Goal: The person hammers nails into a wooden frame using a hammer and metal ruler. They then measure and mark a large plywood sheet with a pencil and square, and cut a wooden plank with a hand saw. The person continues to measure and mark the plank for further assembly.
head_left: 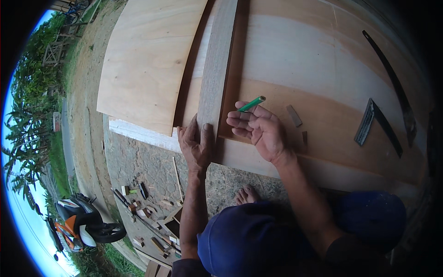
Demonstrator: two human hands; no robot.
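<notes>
My left hand (pixel 197 144) is closed over the near end of a long, narrow wooden board (pixel 216 64), thumb on its top face. The board lies lengthwise, pointing away from me, over a large wooden panel (pixel 295 55). My right hand (pixel 267 136), palm turned up, holds a green pencil (pixel 252 103) between its fingers, just right of the board. Two small wood offcuts, a greyish one (pixel 294 115) and a reddish one (pixel 305 137), lie on the panel beside that hand.
A pale plywood sheet (pixel 147 60) lies left of the board. At right rest a dark bevel-like tool (pixel 369 122) and a long dark strip (pixel 392 76). Wood scraps (pixel 143 212) litter the ground near my bare foot (pixel 248 195). A motorcycle (pixel 83 221) stands at lower left.
</notes>
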